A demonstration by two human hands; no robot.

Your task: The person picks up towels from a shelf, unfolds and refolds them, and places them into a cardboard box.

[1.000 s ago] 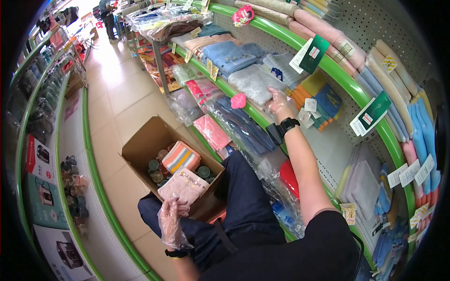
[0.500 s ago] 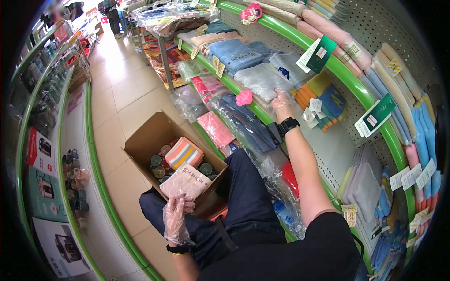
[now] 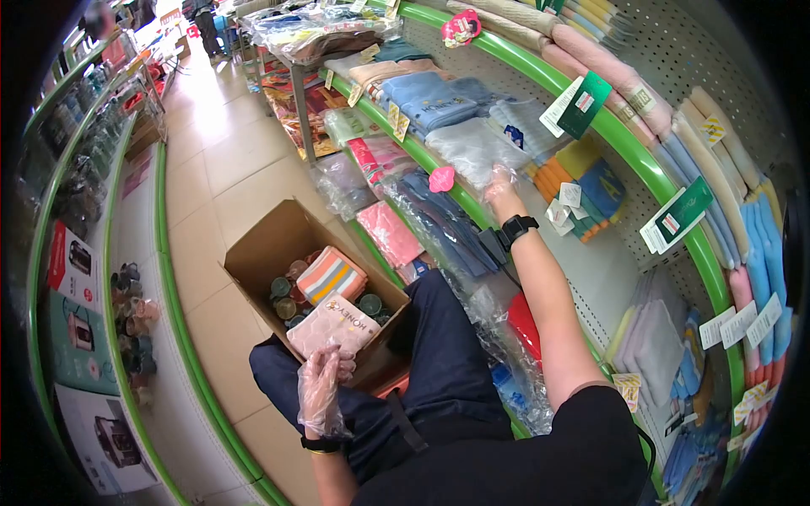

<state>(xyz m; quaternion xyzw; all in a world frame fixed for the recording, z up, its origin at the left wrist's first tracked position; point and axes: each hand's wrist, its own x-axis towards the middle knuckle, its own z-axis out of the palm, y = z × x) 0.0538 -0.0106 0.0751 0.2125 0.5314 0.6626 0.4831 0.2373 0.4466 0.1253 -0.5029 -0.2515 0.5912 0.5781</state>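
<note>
My left hand (image 3: 322, 388), in a clear plastic glove, has its fingers curled at the near edge of a pink towel (image 3: 334, 325); whether it grips the towel is hard to tell. The towel rests on an open cardboard box (image 3: 278, 228), beside a striped orange towel (image 3: 331, 275) and several round jars (image 3: 285, 297). On the shelf at the right, my right hand (image 3: 502, 187), also gloved, has its fingers at the front corner of a grey plastic-wrapped towel (image 3: 474, 148). Part of those fingers is hidden by plastic.
Green-edged shelves (image 3: 540, 63) with folded towels curve along the right. A lower shelf holds bagged clothes (image 3: 439, 221). At the left, another shelf (image 3: 156, 337) carries jars and boxed appliances (image 3: 76, 329). A person (image 3: 204, 27) stands far down the aisle.
The view has shifted slightly. My right hand stays at the grey towel's corner, and my left hand stays by the pink towel with its fingers curled a little more.
</note>
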